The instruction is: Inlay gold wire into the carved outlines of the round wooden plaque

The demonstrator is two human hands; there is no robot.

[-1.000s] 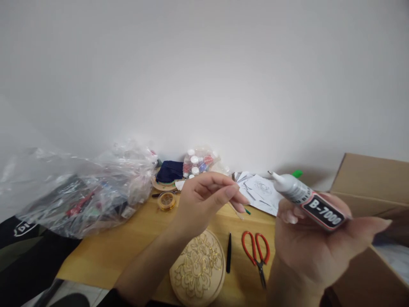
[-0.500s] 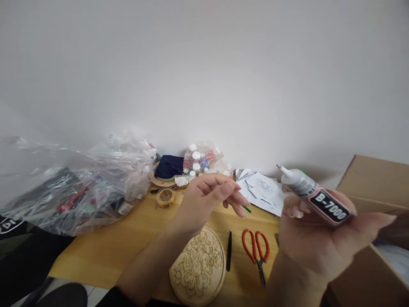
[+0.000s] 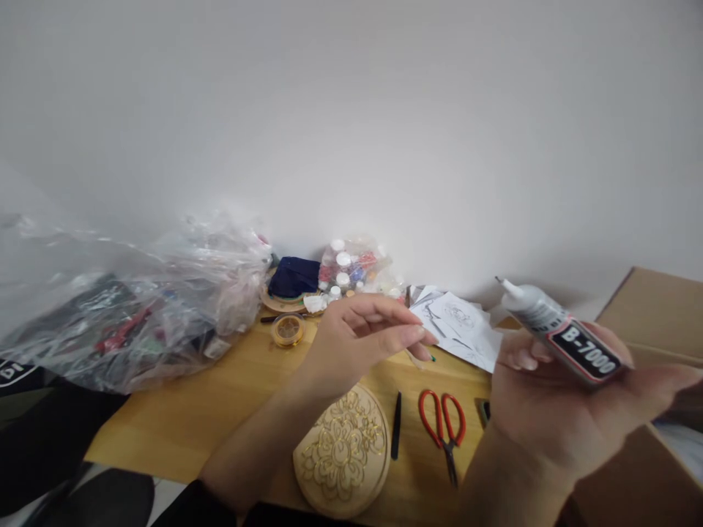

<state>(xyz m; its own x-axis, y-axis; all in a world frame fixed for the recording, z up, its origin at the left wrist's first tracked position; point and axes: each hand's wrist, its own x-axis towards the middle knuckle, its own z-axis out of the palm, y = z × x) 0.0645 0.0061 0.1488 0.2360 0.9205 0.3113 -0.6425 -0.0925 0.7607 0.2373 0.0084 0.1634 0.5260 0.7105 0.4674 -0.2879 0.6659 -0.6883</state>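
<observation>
A tube of B-7000 glue [image 3: 585,351] lies across the palm of my right hand [image 3: 554,421], its thin nozzle tilted up to the left. My fingers curl behind the tube and the thumb sticks out to the right. My left hand [image 3: 362,333] hovers above the table with loosely bent fingers stretched forward and nothing visible in it. Below it is a round wooden board [image 3: 343,454] with a raised gold-outlined flower design, partly covered by my forearm. Black tweezers [image 3: 396,426] and red-handled scissors [image 3: 444,428] lie to the board's right.
A big clear plastic bag [image 3: 159,315] fills the left side. At the back are a spool of gold wire [image 3: 288,331], a dark blue cloth [image 3: 295,277], a bag of small white-capped bottles [image 3: 351,267] and drawn papers [image 3: 458,322]. A cardboard box [image 3: 653,307] stands at the right.
My right hand with the glue tube has moved a little to the right. The left hand's fingers have straightened and drawn closer together. The view has shifted slightly.
</observation>
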